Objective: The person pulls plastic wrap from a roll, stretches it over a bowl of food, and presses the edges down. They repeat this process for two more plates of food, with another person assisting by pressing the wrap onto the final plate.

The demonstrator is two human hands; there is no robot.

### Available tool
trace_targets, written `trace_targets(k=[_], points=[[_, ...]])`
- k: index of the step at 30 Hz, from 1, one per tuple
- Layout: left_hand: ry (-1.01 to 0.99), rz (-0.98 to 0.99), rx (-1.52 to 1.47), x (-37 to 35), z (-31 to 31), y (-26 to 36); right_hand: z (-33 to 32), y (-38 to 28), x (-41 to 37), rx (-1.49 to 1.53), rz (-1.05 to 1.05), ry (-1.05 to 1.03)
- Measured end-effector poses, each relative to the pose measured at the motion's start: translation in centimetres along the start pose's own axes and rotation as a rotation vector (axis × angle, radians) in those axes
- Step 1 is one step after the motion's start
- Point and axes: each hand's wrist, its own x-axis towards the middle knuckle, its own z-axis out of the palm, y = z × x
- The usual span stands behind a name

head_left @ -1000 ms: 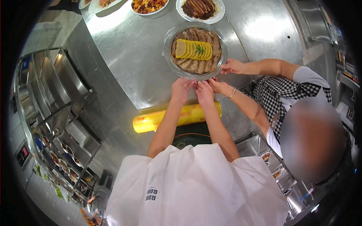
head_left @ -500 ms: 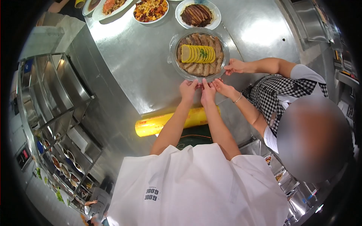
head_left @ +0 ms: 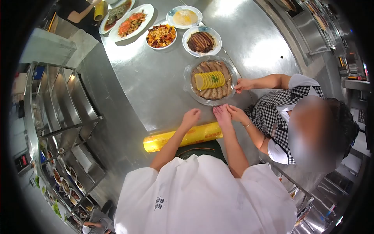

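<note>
A round clear-rimmed dish (head_left: 188, 84) holds sliced meat (head_left: 226, 92) with a row of yellow slices (head_left: 206, 80) and green garnish on top. My left hand (head_left: 191, 118) hovers short of the dish, fingers loosely bent and apart, with nothing visible in them. Fingers stretched out, my right hand (head_left: 222, 114) is right at the dish's near rim. A co-worker's hand (head_left: 235, 113) meets its side, and the co-worker's other hand (head_left: 242, 85) is at the dish's right rim. A yellow roll of plastic wrap (head_left: 163, 141) lies beneath my forearms.
Farther along the steel table (head_left: 156, 97) stand a plate of dark sliced meat (head_left: 200, 42), a bowl of mixed food (head_left: 161, 36), a pale yellow dish (head_left: 184, 17) and an oval platter (head_left: 131, 23). Metal shelving (head_left: 62, 101) rises at left; the co-worker (head_left: 269, 113) stands close at right.
My left hand has come away from the dish's rim, back toward me and left. My right hand's fingers have straightened at the rim. The view has shifted, showing more dishes at the far end.
</note>
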Motion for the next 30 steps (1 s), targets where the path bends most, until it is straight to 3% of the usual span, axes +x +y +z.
trace_targets(k=[1, 3, 5, 6, 8, 9, 11, 12, 14, 16, 17, 19, 21, 23, 26, 30], points=[[0.049, 0.234, 0.416, -2.7, -2.7, 1.1, 0.7, -1.0, -2.1, -0.088, 0.022, 0.002], [0.013, 0.223, 0.633, -7.7, -7.0, 3.5, -0.1, -1.3, -4.5, -0.17, 0.041, -0.005], [-0.052, 0.21, 0.771, -11.5, -10.2, 2.5, -2.9, -0.1, -4.4, -0.937, -0.348, -0.222], [-0.04, 0.211, 0.77, -12.9, -11.2, 2.0, -2.3, 0.0, -6.5, -0.94, -0.35, -0.233], [0.102, 0.434, 0.94, -14.8, -12.2, 1.0, 1.7, -0.7, -12.2, -1.692, -0.968, -0.38], [0.118, 0.428, 0.94, -15.4, -12.3, 0.9, 3.0, -0.5, -12.7, -1.693, -0.971, -0.397], [0.174, 0.446, 1.03, -15.6, -12.4, 0.8, 5.1, 0.3, -13.2, -1.742, -0.986, -0.725], [0.182, 0.444, 1.024, -15.5, -12.9, 1.1, 6.8, 1.1, -13.0, -1.748, -0.987, -0.732], [0.204, 0.356, 1.002, -14.9, -12.5, 1.0, 10.1, 2.4, -10.5, -1.66, -0.971, -0.744], [0.246, 0.386, 0.972, -14.4, -12.6, 0.7, 16.1, 2.1, -6.9, -1.591, -0.783, -0.578], [0.286, 0.412, 0.949, -14.3, -12.5, 0.6, 18.8, 1.9, -4.1, -1.408, -0.647, -0.479], [0.289, 0.413, 0.945, -14.1, -12.7, 0.5, 23.5, 2.2, 3.9, -0.639, -0.241, -0.378], [0.296, 0.412, 0.949, -14.3, -13.2, 0.1, 26.7, 1.5, 13.6, -0.409, -0.111, -0.232], [0.355, 0.35, 0.935, -14.9, -14.2, -1.1, 30.1, 0.7, 17.9, -0.409, -0.124, 0.001], [0.357, 0.343, 0.894, -15.6, -15.3, -2.3, 31.3, 0.1, 21.8, -0.295, -0.081, 0.058], [0.384, 0.351, 0.887, -16.2, -15.1, -1.3, 31.9, 1.3, 22.5, -0.151, -0.209, 0.081]])
